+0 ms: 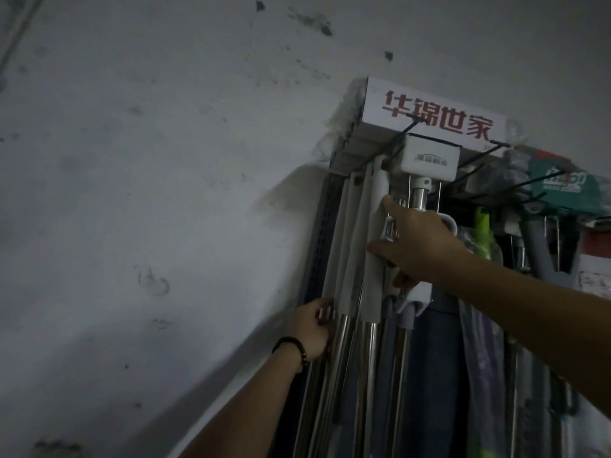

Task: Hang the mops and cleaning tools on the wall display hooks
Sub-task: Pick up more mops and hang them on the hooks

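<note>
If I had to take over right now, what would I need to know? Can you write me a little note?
Left hand: grips a steel pole at the rack's left edge.
Right hand: on the white mop sleeves, index finger straight. I cannot tell if it grips anything.
Done: several mops hang from the black hooks under the red-lettered sign.
Left: probably seat the held pole on a hook. Its top is hidden.

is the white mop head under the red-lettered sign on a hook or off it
On a hook, apparently: the white mop head hangs from a black hook below the sign, pole straight down. The catch is hidden.
</note>
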Motion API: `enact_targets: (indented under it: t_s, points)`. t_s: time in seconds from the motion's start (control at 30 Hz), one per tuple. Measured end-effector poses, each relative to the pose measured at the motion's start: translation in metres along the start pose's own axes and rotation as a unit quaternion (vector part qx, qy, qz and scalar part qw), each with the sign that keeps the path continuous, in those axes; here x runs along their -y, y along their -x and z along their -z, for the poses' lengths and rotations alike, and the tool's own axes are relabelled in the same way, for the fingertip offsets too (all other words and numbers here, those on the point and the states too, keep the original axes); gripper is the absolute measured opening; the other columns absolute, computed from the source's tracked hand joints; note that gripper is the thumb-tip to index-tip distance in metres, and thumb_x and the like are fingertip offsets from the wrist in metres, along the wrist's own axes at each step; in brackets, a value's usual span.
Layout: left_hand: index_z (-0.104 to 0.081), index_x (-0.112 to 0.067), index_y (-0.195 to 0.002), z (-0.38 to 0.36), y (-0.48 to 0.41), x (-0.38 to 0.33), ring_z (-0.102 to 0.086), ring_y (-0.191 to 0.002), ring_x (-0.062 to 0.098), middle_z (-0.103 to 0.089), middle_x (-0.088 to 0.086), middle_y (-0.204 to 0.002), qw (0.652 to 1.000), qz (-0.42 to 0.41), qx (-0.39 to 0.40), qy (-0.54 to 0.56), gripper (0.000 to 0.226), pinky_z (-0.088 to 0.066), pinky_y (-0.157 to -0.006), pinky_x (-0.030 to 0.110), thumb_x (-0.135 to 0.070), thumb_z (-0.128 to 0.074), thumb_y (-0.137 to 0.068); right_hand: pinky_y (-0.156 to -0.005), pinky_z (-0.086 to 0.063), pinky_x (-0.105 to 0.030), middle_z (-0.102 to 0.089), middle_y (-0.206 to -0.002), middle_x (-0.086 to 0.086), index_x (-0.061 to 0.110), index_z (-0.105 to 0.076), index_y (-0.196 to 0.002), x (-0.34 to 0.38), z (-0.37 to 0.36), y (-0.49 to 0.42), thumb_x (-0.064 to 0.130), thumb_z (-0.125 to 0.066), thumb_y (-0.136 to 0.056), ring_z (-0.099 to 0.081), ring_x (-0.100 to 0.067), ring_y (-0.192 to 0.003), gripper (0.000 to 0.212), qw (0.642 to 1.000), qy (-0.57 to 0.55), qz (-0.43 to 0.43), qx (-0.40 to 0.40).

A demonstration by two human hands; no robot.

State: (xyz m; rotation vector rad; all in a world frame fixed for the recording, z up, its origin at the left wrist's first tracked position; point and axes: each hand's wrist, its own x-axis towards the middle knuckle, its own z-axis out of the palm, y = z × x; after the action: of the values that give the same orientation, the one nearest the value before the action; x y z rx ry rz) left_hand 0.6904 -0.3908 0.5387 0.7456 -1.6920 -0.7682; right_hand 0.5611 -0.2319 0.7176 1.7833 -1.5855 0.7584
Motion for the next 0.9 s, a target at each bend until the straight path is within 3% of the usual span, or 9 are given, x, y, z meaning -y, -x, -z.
enact_targets:
  t_s: [0.13, 0.2, 0.3, 0.37, 0.47, 0.57, 0.73, 0.9]
  points:
    - [-0.063, -0.035, -0.139, 0.000, -0.009, 0.011, -0.074, -0.100, 0.014, -0.075, 0.001, -0.120, 1.000, 0.008, -0.007, 0.018, 0.043, -0.064, -0.087, 0.033, -0.021, -0.064, -0.099, -0.073, -0.065, -0.050, -0.066, -0.117, -0.015, 0.019, -0.021, -0.167, -0.001, -0.002, -0.002, 0.040, -0.076, -0.096, -0.073, -0.029, -0.088, 0.092, 1.000, -0.030, -0.004, 0.001]
    - [-0.069, -0.045, -0.118, 0.000, -0.010, 0.016, -0.075, -0.098, 0.015, -0.077, -0.001, -0.115, 0.999, 0.018, -0.011, 0.034, 0.029, -0.064, -0.089, 0.039, -0.026, -0.068, -0.096, -0.075, -0.065, -0.049, -0.066, -0.119, -0.016, 0.018, -0.021, -0.167, -0.001, -0.004, -0.003, 0.040, -0.075, -0.096, -0.073, -0.029, -0.091, 0.092, 1.000, -0.024, -0.003, -0.005]
    - [-0.072, -0.039, -0.105, 0.001, -0.008, 0.012, -0.074, -0.092, 0.012, -0.079, -0.005, -0.104, 0.994, -0.007, -0.100, 0.033, 0.011, -0.062, -0.082, 0.034, -0.035, -0.065, -0.098, -0.079, -0.064, -0.050, -0.065, -0.127, -0.017, 0.018, -0.023, -0.166, -0.001, -0.005, -0.003, 0.040, -0.076, -0.096, -0.073, -0.031, -0.096, 0.091, 1.000, -0.020, 0.000, -0.009]
    - [-0.073, -0.032, -0.104, 0.007, 0.004, 0.002, -0.072, -0.088, 0.010, -0.077, -0.009, -0.096, 0.985, -0.048, -0.160, 0.046, 0.014, -0.058, -0.076, 0.027, -0.041, -0.062, -0.100, -0.083, -0.064, -0.049, -0.063, -0.132, -0.018, 0.019, -0.025, -0.165, -0.001, -0.005, -0.003, 0.041, -0.077, -0.095, -0.072, -0.033, -0.100, 0.090, 1.000, -0.026, -0.002, -0.009]
    - [-0.070, -0.038, -0.115, 0.015, 0.024, -0.010, -0.074, -0.090, 0.008, -0.077, -0.010, -0.098, 0.991, -0.088, -0.072, 0.073, 0.022, -0.062, -0.082, 0.034, -0.048, -0.069, -0.095, -0.082, -0.062, -0.044, -0.063, -0.129, -0.017, 0.020, -0.027, -0.165, -0.002, -0.007, -0.001, 0.042, -0.076, -0.094, -0.069, -0.031, -0.102, 0.089, 0.999, -0.021, 0.000, -0.026]
    - [-0.058, -0.043, -0.135, 0.020, 0.037, -0.010, -0.073, -0.086, 0.007, -0.075, -0.010, -0.099, 0.996, -0.090, 0.021, 0.016, 0.050, -0.062, -0.086, 0.033, -0.036, -0.078, -0.090, -0.084, -0.061, -0.043, -0.065, -0.124, -0.017, 0.018, -0.029, -0.164, -0.003, -0.010, -0.002, 0.041, -0.077, -0.094, -0.067, -0.032, -0.105, 0.088, 0.999, -0.012, 0.003, -0.036]
    - [-0.046, -0.055, -0.144, 0.018, 0.038, -0.013, -0.074, -0.082, 0.016, -0.071, -0.006, -0.106, 0.999, -0.045, 0.024, 0.014, 0.063, -0.066, -0.070, 0.036, -0.035, -0.076, -0.092, -0.069, -0.049, -0.033, -0.068, -0.114, -0.016, 0.019, -0.026, -0.163, 0.000, -0.016, -0.005, 0.038, -0.074, -0.096, -0.067, -0.029, -0.097, 0.084, 0.999, -0.023, -0.004, -0.027]
    - [-0.045, -0.045, -0.151, 0.013, 0.033, -0.024, -0.067, -0.060, 0.000, -0.074, -0.011, -0.086, 0.999, -0.032, -0.002, -0.020, 0.060, -0.060, -0.058, 0.028, -0.026, -0.069, -0.098, -0.078, -0.060, -0.044, -0.069, -0.111, -0.019, 0.019, -0.023, -0.164, 0.003, -0.025, -0.003, 0.032, -0.071, -0.099, -0.067, -0.036, -0.101, 0.082, 0.998, -0.045, -0.007, -0.051]
